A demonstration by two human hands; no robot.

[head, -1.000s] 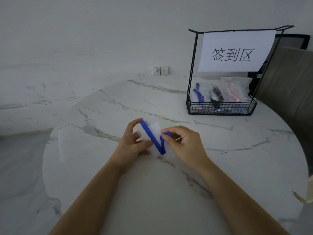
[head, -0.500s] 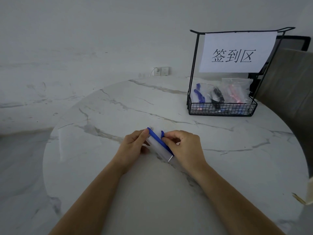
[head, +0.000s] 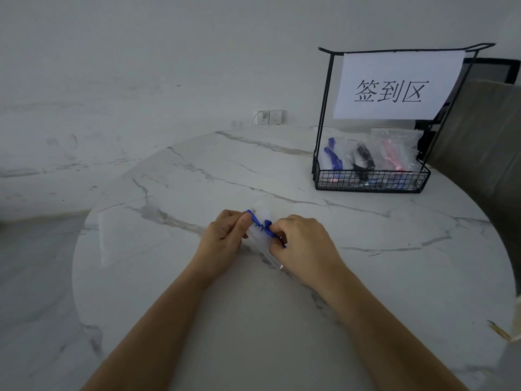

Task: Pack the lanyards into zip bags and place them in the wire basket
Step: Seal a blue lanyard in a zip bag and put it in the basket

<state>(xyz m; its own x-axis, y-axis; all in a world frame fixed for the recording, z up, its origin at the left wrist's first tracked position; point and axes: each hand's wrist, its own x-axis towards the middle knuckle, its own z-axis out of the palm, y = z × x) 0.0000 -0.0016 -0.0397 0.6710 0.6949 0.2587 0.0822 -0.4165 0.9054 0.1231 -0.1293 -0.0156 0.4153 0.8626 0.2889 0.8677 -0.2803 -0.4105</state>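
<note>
Pinching a clear bag [head: 260, 221] at its mouth, the left hand [head: 222, 244] steadies it on the counter [head: 366, 249] so the right hand [head: 304, 246], fingers closed on a blue lanyard [head: 260, 222], can feed it in; beyond the fingers, the basket [head: 372, 182] holds filled bags.

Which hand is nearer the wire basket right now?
Right. The right hand sits below-left of the basket; the left hand lies farther left, across the blue lanyard.

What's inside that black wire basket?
The wire basket holds clear zip bags: a blue lanyard, a black one and a pink one. More blue shows low down, but the mesh hides the bottom.
</note>
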